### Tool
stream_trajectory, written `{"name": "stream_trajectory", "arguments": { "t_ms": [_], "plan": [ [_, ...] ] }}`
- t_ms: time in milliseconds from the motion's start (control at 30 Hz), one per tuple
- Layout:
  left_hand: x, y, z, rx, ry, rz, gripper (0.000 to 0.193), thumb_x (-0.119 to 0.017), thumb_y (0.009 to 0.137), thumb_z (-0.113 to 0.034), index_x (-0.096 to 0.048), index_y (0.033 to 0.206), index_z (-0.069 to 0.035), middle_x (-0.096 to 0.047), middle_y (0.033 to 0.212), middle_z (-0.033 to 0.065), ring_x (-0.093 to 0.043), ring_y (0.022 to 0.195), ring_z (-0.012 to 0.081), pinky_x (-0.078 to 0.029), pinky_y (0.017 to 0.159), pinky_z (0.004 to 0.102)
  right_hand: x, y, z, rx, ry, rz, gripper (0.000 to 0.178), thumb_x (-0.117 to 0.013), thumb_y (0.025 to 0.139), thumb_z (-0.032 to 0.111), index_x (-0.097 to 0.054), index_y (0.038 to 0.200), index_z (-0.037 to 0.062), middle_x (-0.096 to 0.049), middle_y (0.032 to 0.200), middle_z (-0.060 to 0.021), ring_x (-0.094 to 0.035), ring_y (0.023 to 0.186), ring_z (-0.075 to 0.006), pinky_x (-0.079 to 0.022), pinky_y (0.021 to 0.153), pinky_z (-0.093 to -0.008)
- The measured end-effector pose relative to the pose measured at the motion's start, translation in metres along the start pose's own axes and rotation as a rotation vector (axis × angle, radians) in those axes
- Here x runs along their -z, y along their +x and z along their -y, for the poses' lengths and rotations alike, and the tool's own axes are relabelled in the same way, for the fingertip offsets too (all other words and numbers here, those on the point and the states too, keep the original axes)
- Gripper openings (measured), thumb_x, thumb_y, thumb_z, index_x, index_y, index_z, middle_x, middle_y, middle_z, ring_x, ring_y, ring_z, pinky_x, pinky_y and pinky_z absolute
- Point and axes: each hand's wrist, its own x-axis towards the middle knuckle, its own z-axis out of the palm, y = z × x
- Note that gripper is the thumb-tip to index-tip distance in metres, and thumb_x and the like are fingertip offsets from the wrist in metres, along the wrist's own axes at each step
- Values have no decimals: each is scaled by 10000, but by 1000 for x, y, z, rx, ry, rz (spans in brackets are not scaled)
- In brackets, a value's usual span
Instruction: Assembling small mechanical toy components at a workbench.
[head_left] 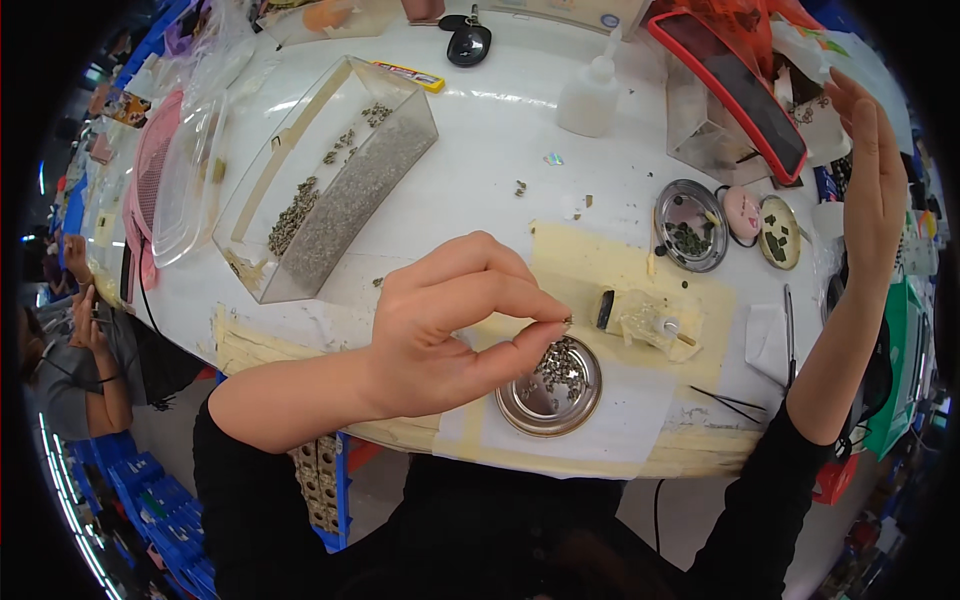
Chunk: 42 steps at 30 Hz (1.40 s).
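My left hand point(465, 325) is pinched, with thumb and forefinger closed on a small metal piece point(568, 322). Just below those fingertips, a round metal dish point(512, 412) holds many tiny metal pieces point(563, 370). My right hand point(872, 185) is raised at the far right, beside a phone in a red case point(735, 95), its fingers stretched out and nothing seen in them. To the right of the pinch, a small clear block wrapped in tape with a white pin point(645, 318) lies on yellowish paper point(580, 250).
A clear box point(345, 180) with small metal parts lies back left. A white squeeze bottle point(588, 100) stands at the back. Two round dishes with dark pieces point(690, 228) point(778, 235) are on the right, and tweezers point(728, 402) near the front edge. Another person point(85, 350) sits far left.
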Motion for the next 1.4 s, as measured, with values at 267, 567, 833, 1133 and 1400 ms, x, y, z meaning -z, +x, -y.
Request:
{"name": "stream_trajectory", "arguments": {
  "t_ms": [267, 567, 833, 1133, 1400],
  "plan": [
    [0, -4, -2, -156, 54, -15, 254, -744, 707, 107, -708, 933, -3, -611, 852, 79, -579, 730, 160, -442, 606, 270, 9, -29, 116, 209, 390, 430, 268, -485, 1016, 137, -662, 1047, -62, -699, 968, -121, -659, 876, -182, -494, 822, -295],
    [-3, -8, -13, -215, -20, -93, 312, -799, 681, 58, -755, 963, -67, -627, 847, 46, -611, 733, 136, -476, 589, 246, -21, -115, 167, -356, 927, 575, 155, -602, 945, 87, -672, 1016, -32, -671, 814, -90, -650, 735, -142, -516, 621, -268],
    [0, -9, -16, -289, 75, -44, 269, -766, 704, 90, -697, 945, -8, -603, 867, 60, -568, 760, 166, -434, 620, 274, -30, -123, 168, -457, 979, 527, 112, -644, 918, 73, -690, 972, -13, -685, 818, -45, -638, 734, -79, -532, 626, -241],
    [-5, -9, -17, -279, 186, -90, 284, -799, 643, 45, -730, 902, -50, -611, 806, 34, -587, 702, 178, -453, 585, 279, -36, -128, 164, 72, 478, 243, 67, -701, 833, 7, -677, 896, 6, -652, 756, -75, -648, 660, -141, -521, 573, -252],
    [1, -6, -14, -329, 79, 2, 300, -795, 666, 63, -718, 937, -41, -609, 841, 42, -576, 718, 172, -449, 605, 278, -32, -130, 165, -549, 1155, 526, 99, -637, 933, 77, -663, 954, -16, -662, 808, -28, -616, 708, -66, -516, 608, -221]
  ]
}}
